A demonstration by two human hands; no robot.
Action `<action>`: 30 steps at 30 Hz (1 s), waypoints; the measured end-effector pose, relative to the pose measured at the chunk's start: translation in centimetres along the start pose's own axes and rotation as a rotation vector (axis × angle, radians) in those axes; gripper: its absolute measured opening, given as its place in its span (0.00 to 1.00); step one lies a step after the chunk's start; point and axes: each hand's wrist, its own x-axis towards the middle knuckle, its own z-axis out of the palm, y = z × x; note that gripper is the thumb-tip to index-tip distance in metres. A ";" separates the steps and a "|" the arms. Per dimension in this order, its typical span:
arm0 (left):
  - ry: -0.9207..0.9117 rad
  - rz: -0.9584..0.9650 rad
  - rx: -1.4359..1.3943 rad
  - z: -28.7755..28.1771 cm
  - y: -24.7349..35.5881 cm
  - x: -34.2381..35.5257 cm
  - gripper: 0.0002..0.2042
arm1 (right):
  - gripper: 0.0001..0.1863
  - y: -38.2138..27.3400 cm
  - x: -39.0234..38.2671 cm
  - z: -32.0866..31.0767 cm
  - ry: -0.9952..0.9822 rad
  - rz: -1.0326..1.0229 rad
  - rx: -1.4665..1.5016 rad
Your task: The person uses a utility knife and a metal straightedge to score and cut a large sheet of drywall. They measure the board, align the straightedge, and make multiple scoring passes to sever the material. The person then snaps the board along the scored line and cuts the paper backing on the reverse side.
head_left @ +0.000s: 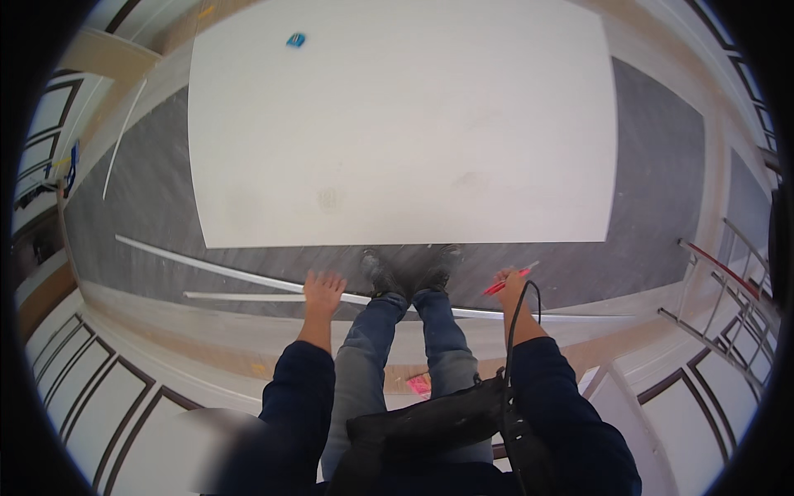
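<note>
My left hand (324,289) hangs in front of me with its fingers apart and nothing in it; below it in the picture lies a long pale strip (207,266). In my right hand (511,285) is a slim red utility knife (498,287), with a grey tip pointing up to the right. Beyond my shoes lies a large white board (405,132), flat, its near edge just past my toes. A small blue object (295,40), perhaps a tape measure, rests on the board's far left part.
A metal ladder (728,289) with a red rail stands at the right. Another thin strip (244,297) lies on the grey floor (653,165) to the left. Blue tools (73,168) show at the far left. A black cable (510,355) hangs beside my right arm.
</note>
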 end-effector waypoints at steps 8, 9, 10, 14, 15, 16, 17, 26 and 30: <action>0.218 -0.005 0.026 2.4 -7.6 19.1 0.51 | 0.08 4.5 19.4 3.1 0.244 -0.060 -0.051; 0.307 0.026 0.021 2.4 -7.6 20.3 0.51 | 0.10 5.0 18.9 5.9 0.369 -0.082 -0.100; 0.381 0.043 0.023 3.0 -7.6 20.8 0.50 | 0.12 5.0 18.8 6.4 0.335 -0.085 -0.115; 0.074 0.092 0.071 3.8 -5.7 24.4 0.39 | 0.17 4.7 20.2 9.9 0.239 -0.089 -0.041; -0.048 0.137 0.063 3.5 -5.6 25.4 0.37 | 0.19 4.9 20.9 10.2 0.237 -0.108 -0.110; 0.043 0.104 0.075 4.5 -6.0 25.8 0.35 | 0.19 4.6 21.6 10.3 0.252 -0.120 -0.127; 0.133 0.072 0.091 5.7 -6.0 25.8 0.33 | 0.20 4.8 22.0 10.1 0.271 -0.122 -0.109; 0.155 0.218 -0.034 3.7 -6.0 28.3 0.30 | 0.21 5.4 21.7 9.0 0.326 -0.030 0.233; 0.503 0.144 0.102 2.8 -5.7 25.9 0.31 | 0.18 4.9 22.5 6.5 0.221 0.030 0.367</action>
